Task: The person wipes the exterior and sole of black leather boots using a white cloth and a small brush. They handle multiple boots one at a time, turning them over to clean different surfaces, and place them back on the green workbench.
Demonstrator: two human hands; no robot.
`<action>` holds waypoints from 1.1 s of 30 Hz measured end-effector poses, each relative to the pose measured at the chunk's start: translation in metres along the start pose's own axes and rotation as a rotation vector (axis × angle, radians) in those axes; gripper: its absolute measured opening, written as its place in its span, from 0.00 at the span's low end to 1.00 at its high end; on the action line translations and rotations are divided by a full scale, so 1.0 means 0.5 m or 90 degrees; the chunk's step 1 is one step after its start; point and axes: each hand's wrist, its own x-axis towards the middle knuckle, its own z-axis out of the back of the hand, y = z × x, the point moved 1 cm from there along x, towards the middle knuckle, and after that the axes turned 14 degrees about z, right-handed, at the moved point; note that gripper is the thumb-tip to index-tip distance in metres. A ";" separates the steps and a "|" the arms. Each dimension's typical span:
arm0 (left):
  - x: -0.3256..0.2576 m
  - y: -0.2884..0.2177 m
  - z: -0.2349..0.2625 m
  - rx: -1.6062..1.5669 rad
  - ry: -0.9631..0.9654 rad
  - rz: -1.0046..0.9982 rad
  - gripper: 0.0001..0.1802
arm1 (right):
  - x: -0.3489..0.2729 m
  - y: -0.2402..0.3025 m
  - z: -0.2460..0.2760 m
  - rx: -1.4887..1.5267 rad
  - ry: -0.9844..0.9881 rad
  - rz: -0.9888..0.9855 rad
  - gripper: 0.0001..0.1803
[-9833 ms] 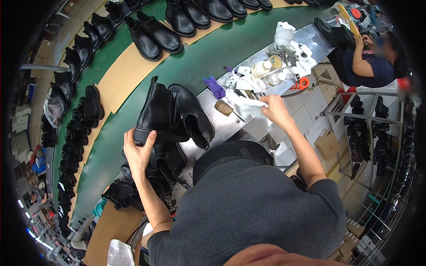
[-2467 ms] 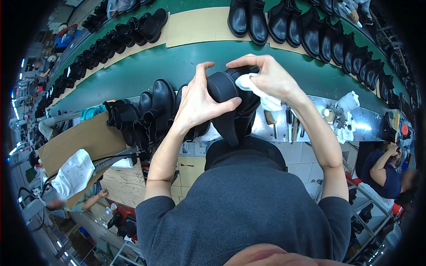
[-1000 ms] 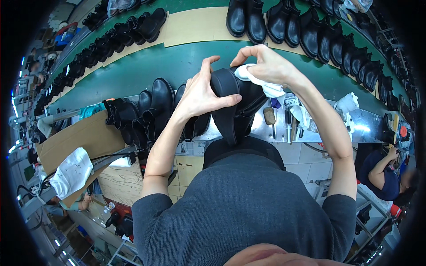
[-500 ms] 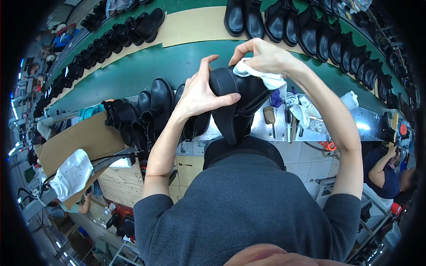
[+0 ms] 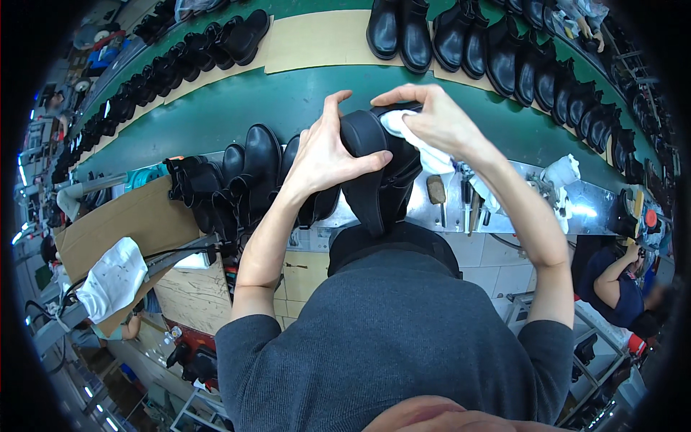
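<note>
A black leather boot point(image 5: 363, 135) is held up before my chest, its sole turned toward me. My left hand point(image 5: 327, 147) is closed round the boot from the left, with the thumb across the sole. On the boot's right side, my right hand point(image 5: 435, 119) pinches a white cloth point(image 5: 425, 144) and presses it to the upper near the sole's edge. The cloth's loose end hangs down past the shaft. Part of the upper is hidden behind the cloth and fingers.
Several black boots point(image 5: 259, 162) stand left of my hands on the metal bench. A brush point(image 5: 436, 191) and tools lie at the right. Beyond, rows of boots point(image 5: 416, 36) line cardboard strips on a green surface point(image 5: 309, 93). A co-worker point(image 5: 612, 284) sits at the far right.
My right hand has slid slightly down and to the right with the cloth, its wrist and forearm lower. The left hand and the boot stay nearly in place.
</note>
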 end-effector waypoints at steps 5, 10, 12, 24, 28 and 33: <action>-0.006 0.007 -0.001 -0.013 0.001 0.001 0.60 | -0.031 -0.020 -0.023 0.103 -0.070 0.097 0.25; -0.014 0.001 -0.001 -0.006 -0.005 0.002 0.60 | -0.028 -0.020 -0.038 0.057 -0.116 0.068 0.25; -0.015 0.002 0.000 -0.010 -0.003 -0.001 0.60 | -0.042 -0.024 -0.051 0.098 -0.166 0.147 0.23; -0.021 0.002 -0.006 -0.008 -0.010 -0.015 0.58 | -0.034 -0.016 -0.017 0.029 -0.090 0.073 0.21; -0.019 0.001 -0.007 0.001 -0.006 -0.029 0.60 | -0.038 -0.004 -0.021 0.076 -0.084 0.012 0.24; -0.004 0.019 -0.005 -0.020 0.014 -0.021 0.60 | -0.059 -0.020 -0.046 0.090 -0.129 0.159 0.26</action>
